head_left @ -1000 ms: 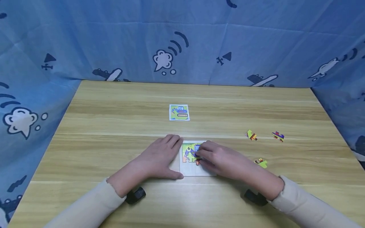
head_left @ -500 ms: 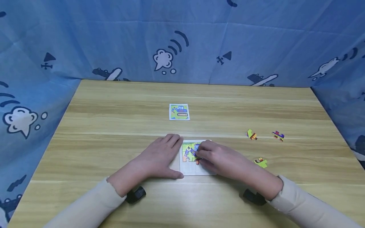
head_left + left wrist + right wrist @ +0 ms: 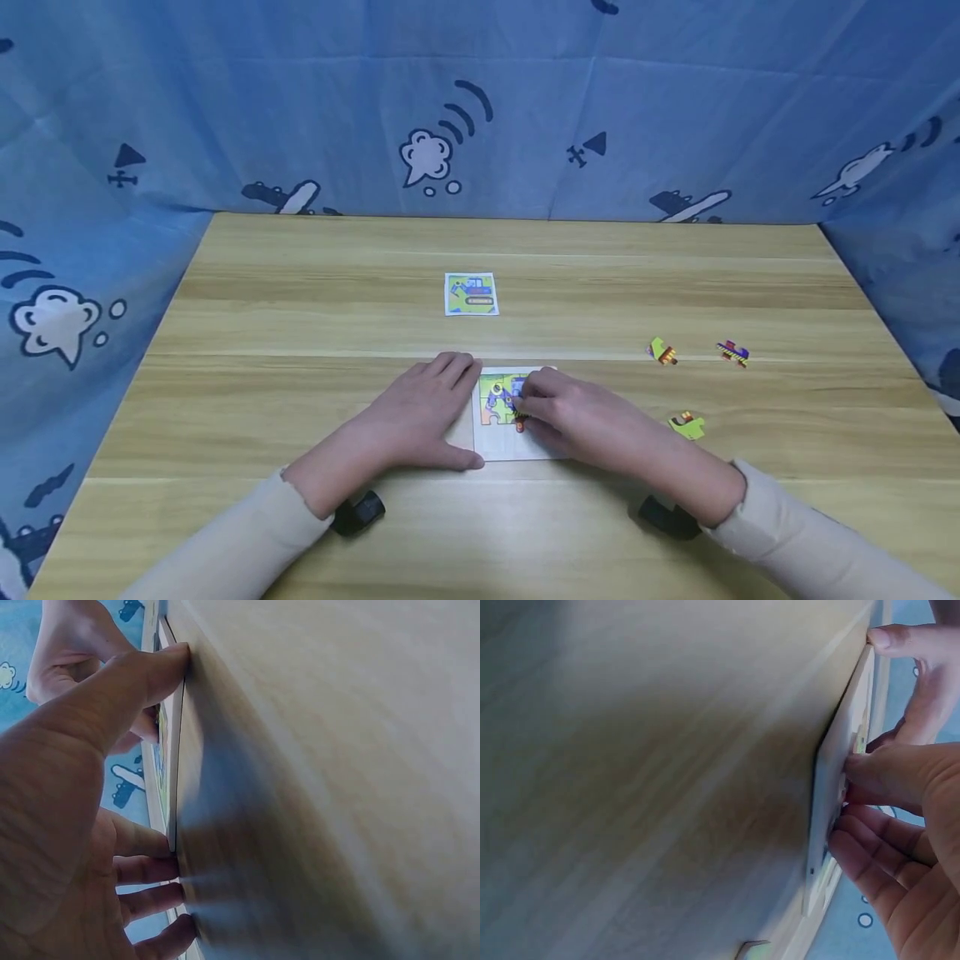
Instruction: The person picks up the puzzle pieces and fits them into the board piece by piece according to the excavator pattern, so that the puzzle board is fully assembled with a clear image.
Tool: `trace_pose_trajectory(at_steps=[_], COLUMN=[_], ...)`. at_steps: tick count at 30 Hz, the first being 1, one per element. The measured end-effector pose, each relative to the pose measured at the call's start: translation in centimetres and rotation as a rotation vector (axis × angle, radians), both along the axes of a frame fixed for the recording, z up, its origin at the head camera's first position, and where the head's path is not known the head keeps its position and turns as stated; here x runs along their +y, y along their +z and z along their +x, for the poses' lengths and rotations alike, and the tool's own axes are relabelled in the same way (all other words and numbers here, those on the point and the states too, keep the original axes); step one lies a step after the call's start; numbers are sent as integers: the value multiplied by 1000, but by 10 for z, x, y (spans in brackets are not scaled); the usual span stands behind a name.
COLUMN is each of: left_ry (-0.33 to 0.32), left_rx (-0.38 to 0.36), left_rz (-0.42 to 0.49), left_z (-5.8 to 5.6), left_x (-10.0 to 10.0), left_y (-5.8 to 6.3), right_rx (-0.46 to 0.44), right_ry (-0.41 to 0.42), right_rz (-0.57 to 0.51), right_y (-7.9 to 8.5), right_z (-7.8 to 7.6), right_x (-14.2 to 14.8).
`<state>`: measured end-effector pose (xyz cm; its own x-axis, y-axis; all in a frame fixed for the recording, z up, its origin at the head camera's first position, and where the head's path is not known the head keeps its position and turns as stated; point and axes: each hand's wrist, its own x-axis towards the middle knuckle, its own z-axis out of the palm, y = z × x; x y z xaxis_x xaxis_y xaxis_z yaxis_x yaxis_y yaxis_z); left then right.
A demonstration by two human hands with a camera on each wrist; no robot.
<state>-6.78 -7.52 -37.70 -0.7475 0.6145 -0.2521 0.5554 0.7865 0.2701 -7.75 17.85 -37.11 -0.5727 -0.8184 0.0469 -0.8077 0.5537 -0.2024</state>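
Note:
A white-bordered puzzle board (image 3: 506, 446) lies flat on the table, with joined pieces in green, blue and pink across its upper part. My left hand (image 3: 427, 412) is spread along the board's left side. Its thumb (image 3: 161, 671) touches the near corner and the fingers reach the far one. Over the board's right half, my right hand (image 3: 581, 421) pinches a small puzzle piece (image 3: 520, 424) with a red-orange end, mostly hidden by the fingers. In the right wrist view the thumb (image 3: 874, 769) and fingertips meet low over the board (image 3: 844, 746).
Three loose puzzle pieces lie to the right: a green-and-red one (image 3: 662, 352), a purple-and-red one (image 3: 732, 353) and a lime one (image 3: 687, 426). Behind the board lies a picture card (image 3: 471, 294) of an excavator. A blue printed curtain (image 3: 510, 100) borders the wooden table (image 3: 315, 275).
The head view has shifted very slightly. Both hands stay in almost the same place, the right one still pinching the puzzle piece over the board.

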Motion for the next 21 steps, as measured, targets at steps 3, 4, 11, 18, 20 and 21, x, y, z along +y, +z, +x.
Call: trace_pose_trajectory(at_steps=[3, 4, 11, 18, 20, 21], left_ry=[-6, -9, -20, 3, 5, 3], left_rx=[8, 12, 23, 0, -2, 0], left_rz=[10, 14, 18, 16, 16, 16], left_z=[-1, -1, -2, -1, 1, 1], left_x=[0, 0, 0, 0, 0, 0], left_y=[0, 0, -1, 1, 1, 1], right_rx=[3, -3, -153, -127, -80, -58], right_ry=[0, -3, -99, -223, -257, -274], right_rz=[24, 32, -7, -154, -190, -200], right_y=[2, 2, 7, 19, 21, 22], right_z=[1, 1, 1, -13, -18, -20], right_x=[1, 2, 16, 55, 70, 79])
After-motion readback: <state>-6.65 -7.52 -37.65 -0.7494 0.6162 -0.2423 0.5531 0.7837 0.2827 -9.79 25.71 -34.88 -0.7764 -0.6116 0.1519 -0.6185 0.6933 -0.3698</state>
